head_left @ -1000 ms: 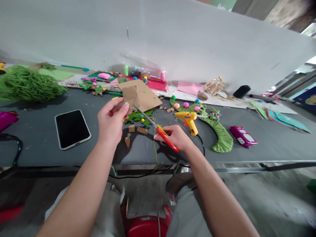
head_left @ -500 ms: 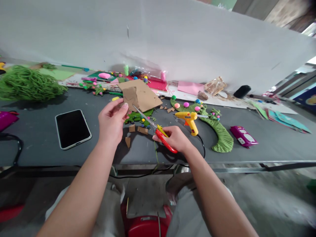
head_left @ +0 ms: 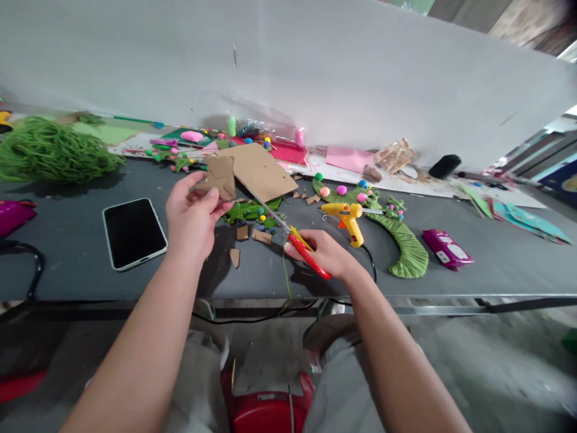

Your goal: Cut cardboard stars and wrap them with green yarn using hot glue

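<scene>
Between the thumb and fingers of my left hand (head_left: pixel 192 213) is a small piece of cardboard (head_left: pixel 220 174) with drawn lines on it, held above the table. My right hand (head_left: pixel 322 252) grips the red and yellow handles of a pair of scissors (head_left: pixel 288 230). The blades point up and left, apart from the cardboard piece, and look closed. Behind them lies a larger cardboard sheet (head_left: pixel 261 171). Small cardboard scraps (head_left: pixel 262 236) and green felt pieces (head_left: pixel 247 210) with coloured pompoms lie between my hands.
A yellow glue gun (head_left: pixel 347 219) lies right of the scissors, its cord running off the front edge. Beyond it is a green yarn-wrapped curve (head_left: pixel 406 246) and a purple packet (head_left: pixel 446 248). On the left are a phone (head_left: pixel 134 233) and a heap of green yarn (head_left: pixel 54 150).
My left hand has moved left with the cardboard piece, away from the scissor tips. My right hand has shifted slightly right, and the scissors look more closed.
</scene>
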Demonstrator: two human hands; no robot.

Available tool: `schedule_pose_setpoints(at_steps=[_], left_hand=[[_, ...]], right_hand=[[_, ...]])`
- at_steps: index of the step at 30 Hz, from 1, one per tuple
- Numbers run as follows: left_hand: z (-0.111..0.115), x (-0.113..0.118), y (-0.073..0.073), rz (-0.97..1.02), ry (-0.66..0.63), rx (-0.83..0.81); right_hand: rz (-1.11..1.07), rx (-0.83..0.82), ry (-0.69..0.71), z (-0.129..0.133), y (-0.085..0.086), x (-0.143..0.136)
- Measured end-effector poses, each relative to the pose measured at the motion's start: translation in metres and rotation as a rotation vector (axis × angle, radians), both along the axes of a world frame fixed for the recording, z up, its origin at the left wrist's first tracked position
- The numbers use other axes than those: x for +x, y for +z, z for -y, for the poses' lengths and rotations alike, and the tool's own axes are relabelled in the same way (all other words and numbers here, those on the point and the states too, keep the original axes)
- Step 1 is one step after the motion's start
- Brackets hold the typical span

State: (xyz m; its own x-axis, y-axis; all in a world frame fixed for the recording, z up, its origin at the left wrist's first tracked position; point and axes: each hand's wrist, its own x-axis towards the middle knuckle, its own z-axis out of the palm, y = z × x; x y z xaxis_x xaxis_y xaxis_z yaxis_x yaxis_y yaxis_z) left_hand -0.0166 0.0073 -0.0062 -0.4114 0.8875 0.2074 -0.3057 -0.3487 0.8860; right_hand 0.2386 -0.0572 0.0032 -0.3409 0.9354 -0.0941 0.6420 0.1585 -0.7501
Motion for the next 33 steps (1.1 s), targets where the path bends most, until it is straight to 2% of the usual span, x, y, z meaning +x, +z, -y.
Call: schedule_pose_setpoints(at_steps=[7,16,22,33], left_hand=[[-0.0003,-0.0030,0.0016,0.047,-0.012,0.000],[0.0045,-0.0059,0.0045,-0.034,-0.018,0.083],[0.0054,-0.0037,0.0063,0.002,-0.003,0.051],[0.0034,0.0021,0.0004,-0.040,-0.020,0.097]], right_hand=[[-0.020,-0.023,0.001,-0.0041,-0.0018,0.0003],[0.030,0.001,-0.012,-0.0029,0.0005,-0.0024],[0.078,0.019,-0.004,-0.0018,0.0014,-0.0031],[0.100,0.023,-0.010,0.0000,0.0035,-0.0043]])
